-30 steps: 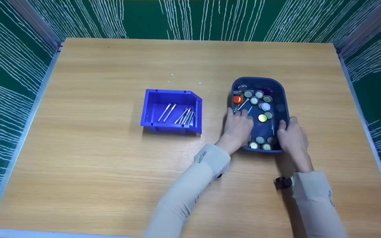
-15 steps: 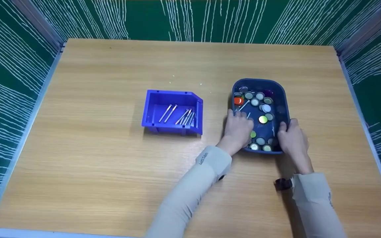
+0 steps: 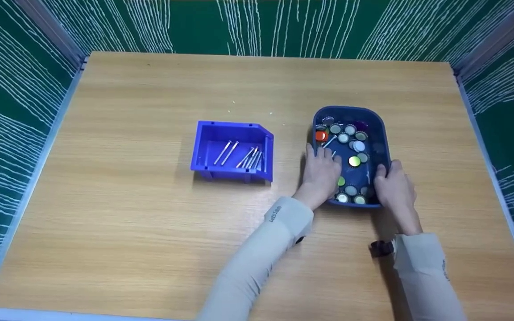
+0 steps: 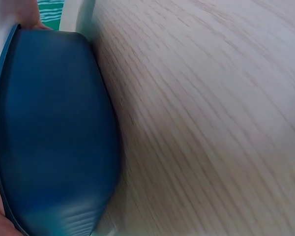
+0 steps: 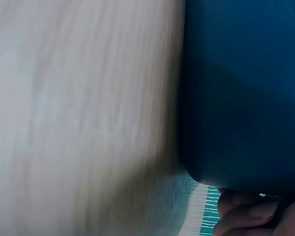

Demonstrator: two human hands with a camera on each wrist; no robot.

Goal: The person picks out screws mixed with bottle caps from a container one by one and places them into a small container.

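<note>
A dark blue rounded tub [image 3: 376,145] stands at the right of the table, holding several bottle caps, among them an orange cap [image 3: 321,136] and a yellow one [image 3: 354,161], and loose screws. My left hand [image 3: 321,174] is over the tub's left side, its fingers bent down inside beside a screw [image 3: 329,141]; the fingertips are hidden, and I cannot tell whether they pinch anything. My right hand [image 3: 394,185] grips the right rim, thumb on the inner side. In the right wrist view, curled fingers [image 5: 250,214] show at the end of the tub's wall [image 5: 246,123].
Left of the tub sits a bright blue open bin [image 3: 219,171] with several long screws [image 3: 230,153] inside. Tiny white specks lie behind it on the wooden table [image 3: 150,232]. Green panels with white streaks [image 3: 194,26] enclose the back and both sides.
My left hand's fingers have shifted slightly within the tub, and a small screw by the fingertips has moved; a green cap beside the hand has come into view. My right hand keeps its grip.
</note>
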